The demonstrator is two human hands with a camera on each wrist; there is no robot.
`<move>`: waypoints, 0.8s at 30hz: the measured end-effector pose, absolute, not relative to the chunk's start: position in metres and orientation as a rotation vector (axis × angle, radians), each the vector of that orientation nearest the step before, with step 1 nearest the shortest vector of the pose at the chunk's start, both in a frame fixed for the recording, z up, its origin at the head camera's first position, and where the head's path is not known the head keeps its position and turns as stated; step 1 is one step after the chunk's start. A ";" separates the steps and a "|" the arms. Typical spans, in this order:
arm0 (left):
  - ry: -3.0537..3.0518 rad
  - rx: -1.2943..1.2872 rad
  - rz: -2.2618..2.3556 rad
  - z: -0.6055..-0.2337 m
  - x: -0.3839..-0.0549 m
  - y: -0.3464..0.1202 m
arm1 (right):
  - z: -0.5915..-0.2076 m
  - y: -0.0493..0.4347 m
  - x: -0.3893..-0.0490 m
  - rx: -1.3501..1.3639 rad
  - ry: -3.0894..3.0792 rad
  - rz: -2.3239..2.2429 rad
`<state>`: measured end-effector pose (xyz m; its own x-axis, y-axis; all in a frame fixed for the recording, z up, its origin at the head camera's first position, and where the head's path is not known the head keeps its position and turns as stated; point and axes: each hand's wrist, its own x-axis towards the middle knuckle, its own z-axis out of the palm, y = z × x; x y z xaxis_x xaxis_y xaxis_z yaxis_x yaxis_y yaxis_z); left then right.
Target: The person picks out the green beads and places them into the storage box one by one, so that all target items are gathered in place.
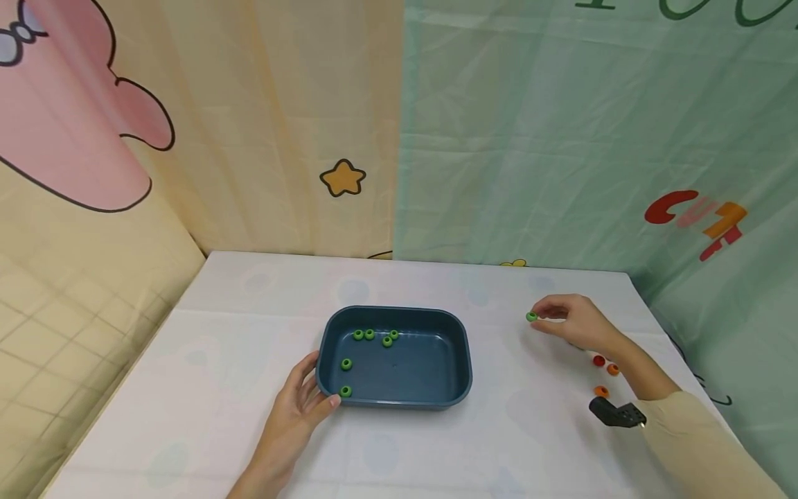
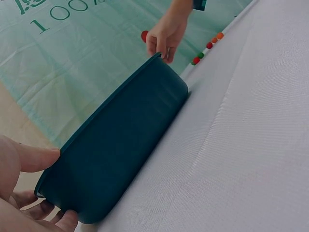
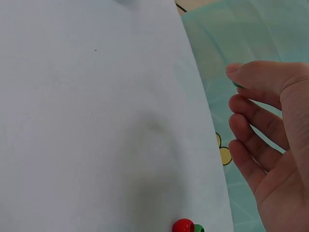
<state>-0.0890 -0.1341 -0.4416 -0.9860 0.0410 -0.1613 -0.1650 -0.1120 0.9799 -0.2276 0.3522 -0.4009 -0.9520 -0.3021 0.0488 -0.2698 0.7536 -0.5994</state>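
Observation:
My left hand (image 1: 289, 409) holds the near-left corner of a dark blue rectangular tray (image 1: 424, 374), thumb at the rim and fingers against the outer wall, as the left wrist view shows. Several green beads (image 1: 387, 342) lie inside, toward the tray's left half. Off to the right, above the tabletop, my right hand (image 1: 576, 322) pinches a green bead (image 1: 531, 317) between thumb and index finger. In the right wrist view only a sliver of that bead shows behind the thumb, and the other fingers are loosely bent.
A red bead (image 1: 599, 361) and two orange beads (image 1: 614, 369) lie on the white-covered table (image 1: 249, 312) below the right forearm. Another red bead (image 3: 183, 225) sits beside a green bead (image 3: 199, 228). Printed curtains (image 1: 530, 138) hang behind the table's far edge.

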 end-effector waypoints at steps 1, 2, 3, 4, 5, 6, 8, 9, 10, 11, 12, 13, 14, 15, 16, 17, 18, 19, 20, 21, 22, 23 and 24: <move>1.996 -0.141 2.239 -0.442 -0.089 -0.134 | -0.400 0.350 -0.228 -0.486 2.892 -0.984; 1.997 -0.141 2.239 -0.442 -0.089 -0.134 | -0.399 0.347 -0.229 -0.500 2.887 -0.994; 1.998 -0.141 2.238 -0.442 -0.089 -0.134 | -0.398 0.345 -0.230 -0.508 2.882 -1.003; 2.002 -0.141 2.236 -0.442 -0.089 -0.135 | -0.398 0.342 -0.232 -0.516 2.876 -1.013; 2.006 -0.141 2.235 -0.442 -0.089 -0.135 | -0.397 0.339 -0.233 -0.524 2.867 -1.024; 2.009 -0.140 2.234 -0.442 -0.089 -0.135 | -0.396 0.336 -0.235 -0.531 2.859 -1.032; 2.016 -0.132 2.235 -0.442 -0.089 -0.136 | -0.394 0.330 -0.238 -0.566 2.842 -1.051; 2.018 -0.127 2.236 -0.443 -0.089 -0.136 | -0.392 0.327 -0.240 -0.585 2.836 -1.054; 2.018 -0.125 2.237 -0.443 -0.089 -0.136 | -0.391 0.323 -0.241 -0.609 2.829 -1.055; 2.019 -0.121 2.239 -0.443 -0.089 -0.137 | -0.389 0.320 -0.243 -0.629 2.820 -1.055; 2.018 -0.118 2.240 -0.443 -0.089 -0.137 | -0.388 0.317 -0.245 -0.648 2.813 -1.053; 2.019 -0.116 2.241 -0.443 -0.090 -0.137 | -0.386 0.313 -0.246 -0.668 2.807 -1.051; 2.021 -0.117 2.238 -0.443 -0.090 -0.137 | -0.385 0.310 -0.248 -0.680 2.802 -1.048; 2.020 -0.120 2.238 -0.443 -0.089 -0.137 | -0.385 0.307 -0.249 -0.693 2.797 -1.040; 2.021 -0.123 2.236 -0.443 -0.090 -0.137 | -0.384 0.304 -0.250 -0.703 2.791 -1.038; 2.021 -0.123 2.237 -0.443 -0.090 -0.137 | -0.383 0.301 -0.252 -0.710 2.785 -1.039; 2.018 -0.125 2.238 -0.443 -0.090 -0.136 | -0.382 0.298 -0.252 -0.722 2.781 -1.039; 2.016 -0.127 2.239 -0.443 -0.090 -0.136 | -0.382 0.295 -0.253 -0.736 2.777 -1.039; 2.012 -0.130 2.240 -0.443 -0.090 -0.136 | -0.381 0.292 -0.254 -0.744 2.769 -1.042; 2.008 -0.131 2.242 -0.443 -0.090 -0.136 | -0.381 0.289 -0.255 -0.754 2.761 -1.044; 2.005 -0.131 2.242 -0.443 -0.090 -0.136 | -0.380 0.286 -0.257 -0.762 2.752 -1.050; 2.002 -0.130 2.242 -0.443 -0.090 -0.136 | -0.380 0.283 -0.258 -0.776 2.741 -1.055; 2.005 -0.131 2.237 -0.442 -0.090 -0.136 | -0.379 0.279 -0.259 -0.790 2.729 -1.062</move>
<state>-0.0896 -0.1358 -0.4424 -0.9872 0.0419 -0.1542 -0.1578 -0.1058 0.9818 -0.2593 0.2794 -0.3793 -0.8589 -0.5052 0.0845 -0.4295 0.6204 -0.6562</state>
